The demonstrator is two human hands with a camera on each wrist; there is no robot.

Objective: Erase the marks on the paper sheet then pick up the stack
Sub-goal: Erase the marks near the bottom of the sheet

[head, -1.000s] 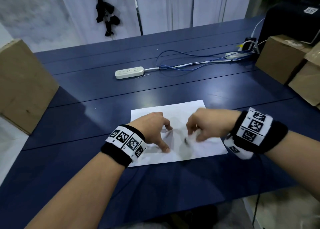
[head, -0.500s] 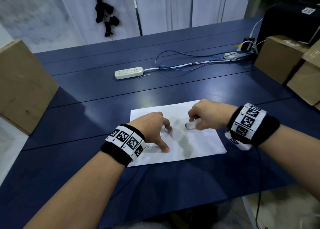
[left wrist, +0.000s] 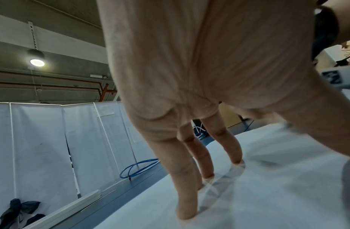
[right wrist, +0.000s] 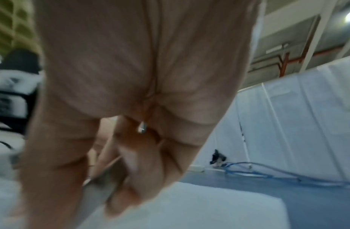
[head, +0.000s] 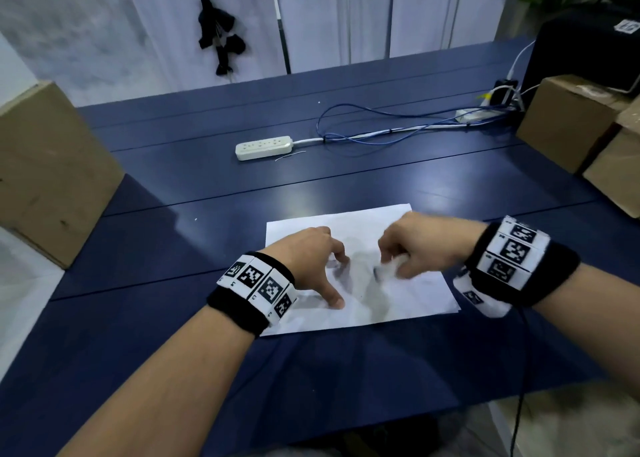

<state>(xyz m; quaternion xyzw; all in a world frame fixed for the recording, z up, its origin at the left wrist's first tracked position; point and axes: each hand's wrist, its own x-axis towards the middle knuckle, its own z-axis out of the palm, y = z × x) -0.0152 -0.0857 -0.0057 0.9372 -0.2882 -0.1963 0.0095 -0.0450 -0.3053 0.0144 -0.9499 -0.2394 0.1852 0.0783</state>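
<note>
A thin stack of white paper (head: 415,294) lies on the dark blue table (head: 311,186), in front of me. My left hand (head: 311,262) stands on the sheet with straight fingertips (left wrist: 237,159) and thumb pressing it down. My right hand (head: 412,249) is to its right, fingers curled round a small white eraser (head: 388,268) with a dark tip that touches the sheet. The eraser is blurred with motion. The right wrist view shows the curled fingers (right wrist: 131,162) above the paper (right wrist: 189,209). Marks on the sheet are too faint to make out.
A white power strip (head: 263,148) with blue and white cables (head: 398,133) lies further back. Cardboard boxes stand at the left (head: 45,169) and right (head: 568,117) table edges. White partition panels (head: 346,17) close the far side.
My right hand with the eraser went away from me across the sheet, then came back nearer; it is blurred now. The left hand has stayed pressed on the paper.
</note>
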